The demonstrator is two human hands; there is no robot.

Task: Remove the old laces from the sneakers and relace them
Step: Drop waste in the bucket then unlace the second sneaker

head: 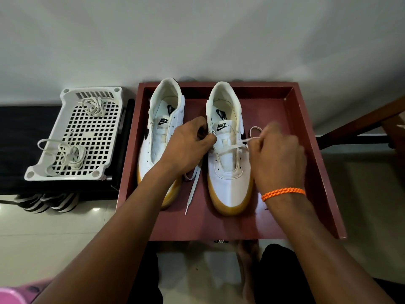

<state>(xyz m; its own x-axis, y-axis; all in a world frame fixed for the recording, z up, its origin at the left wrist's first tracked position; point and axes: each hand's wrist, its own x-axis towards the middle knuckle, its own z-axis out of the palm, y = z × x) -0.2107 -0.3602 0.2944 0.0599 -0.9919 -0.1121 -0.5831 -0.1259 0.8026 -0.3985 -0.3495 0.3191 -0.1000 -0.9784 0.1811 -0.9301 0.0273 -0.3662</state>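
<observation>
Two white leather sneakers with smooth uppers and glossy gum-yellow soles stand side by side, toes toward the person, in a shallow reddish-brown tray [315, 163] with raised straight walls. The left sneaker [153, 148] carries no lace and its eyelets are bare. The right sneaker [228, 172] has a flat white lace [230, 147] crossing its lower eyelets; one end trails down onto the tray floor between the shoes. The left hand [186, 145] is curled at the inner eyelet row, pinching there. The right hand [276, 154], with an orange braided band at the wrist, grips the looped lace end beside the shoe. To the left, a white perforated plastic basket [54, 170] holds two loose bundled laces. Pale tiled floor lies below; a plain light wall lies behind.
</observation>
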